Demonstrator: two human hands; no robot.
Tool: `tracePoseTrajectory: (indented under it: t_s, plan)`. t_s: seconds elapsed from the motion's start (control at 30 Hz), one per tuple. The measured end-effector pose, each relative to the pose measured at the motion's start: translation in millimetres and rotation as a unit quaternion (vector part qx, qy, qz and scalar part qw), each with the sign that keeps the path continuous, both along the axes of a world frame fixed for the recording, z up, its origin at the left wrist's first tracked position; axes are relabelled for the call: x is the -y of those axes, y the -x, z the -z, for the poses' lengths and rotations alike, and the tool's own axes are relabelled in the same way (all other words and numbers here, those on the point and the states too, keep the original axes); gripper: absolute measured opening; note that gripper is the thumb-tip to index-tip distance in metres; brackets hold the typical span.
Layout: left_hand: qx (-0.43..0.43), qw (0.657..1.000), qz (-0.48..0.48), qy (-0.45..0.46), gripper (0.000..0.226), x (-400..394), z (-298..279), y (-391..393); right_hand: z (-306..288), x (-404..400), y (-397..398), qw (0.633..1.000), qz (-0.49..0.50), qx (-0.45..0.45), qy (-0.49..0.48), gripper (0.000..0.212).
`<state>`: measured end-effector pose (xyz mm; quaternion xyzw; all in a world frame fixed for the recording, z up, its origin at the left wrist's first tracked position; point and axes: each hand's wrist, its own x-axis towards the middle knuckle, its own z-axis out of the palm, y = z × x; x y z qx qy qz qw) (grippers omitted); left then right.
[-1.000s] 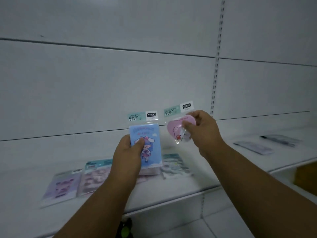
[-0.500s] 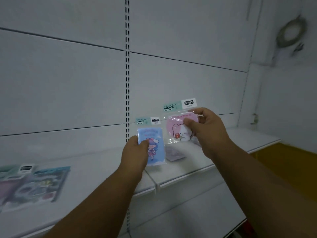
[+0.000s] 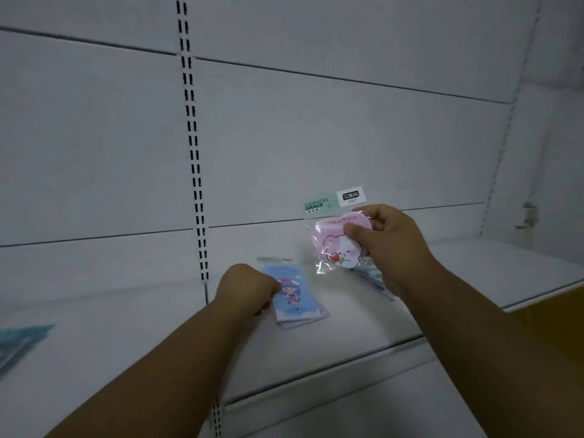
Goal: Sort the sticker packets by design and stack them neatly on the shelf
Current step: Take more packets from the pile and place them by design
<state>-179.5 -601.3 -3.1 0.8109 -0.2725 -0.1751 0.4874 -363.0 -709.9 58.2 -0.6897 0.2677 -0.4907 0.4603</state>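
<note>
Both hands are holding packets. The left hand [image 3: 245, 290] is gripping the left edge of a flat blue rectangular sticker packet printed with a cartoon girl [image 3: 289, 295], fingers curled round it, and is laying it on a small pile of similar packets [image 3: 303, 320] lying near the front edge of the white metal shelf [image 3: 347, 324], just right of the slotted upright [image 3: 192, 153]. The right hand [image 3: 387, 245] is pinching a clear plastic packet holding a pink heart-shaped bear sticker pad [image 3: 331, 245], thumb on its face, above the shelf toward the back; its green header card [image 3: 333, 200] is standing upright. Another packet [image 3: 371, 276] is lying partly hidden beneath this hand.

Assessment: both packets are appearing light, thin and flexible, with slick film likely to be sliding within a stack. Edge pinches are suiting them; the header card is offering a stiffer hold. A teal packet [image 3: 19, 343] is lying at the shelf's left end.
</note>
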Motion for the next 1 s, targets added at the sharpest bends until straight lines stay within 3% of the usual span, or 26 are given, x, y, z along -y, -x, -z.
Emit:
tracePoseTrajectory:
  t_s: [0.1,0.27,0.33,0.4,0.47,0.53,0.7,0.87,1.0]
  plan:
    - [0.059,0.996,-0.017,-0.058,0.028,2,-2,4,10,18,-6,0.999,-0.047,0.002,-0.006,0.018]
    - [0.203,0.955,-0.057,-0.210,0.051,5,-3,23,21,41,-8,0.991,-0.130,-0.008,-0.011,0.017]
    - [0.252,0.948,-0.081,-0.178,0.044,7,-6,32,25,50,-6,0.989,-0.148,-0.007,-0.011,0.019]
    - [0.232,0.967,-0.093,-0.049,0.032,16,-14,47,28,57,-3,0.986,-0.163,-0.004,-0.019,0.019]
    - [0.113,0.984,-0.062,0.124,0.034,29,-28,62,28,64,3,0.984,-0.177,-0.015,-0.022,0.019]
    - [0.018,0.978,-0.017,0.208,0.032,46,-40,72,25,73,12,0.982,-0.184,-0.029,-0.017,0.019]
    - [0.015,0.977,0.022,0.211,0.015,115,-47,81,20,120,47,0.992,-0.100,-0.078,-0.001,0.017]
    - [0.078,0.977,0.082,0.180,0.012,194,-50,121,14,180,102,0.990,0.043,-0.135,0.018,0.020]
    - [0.136,0.976,0.132,0.110,0.020,265,-45,161,19,238,152,0.975,0.085,-0.205,0.012,0.022]
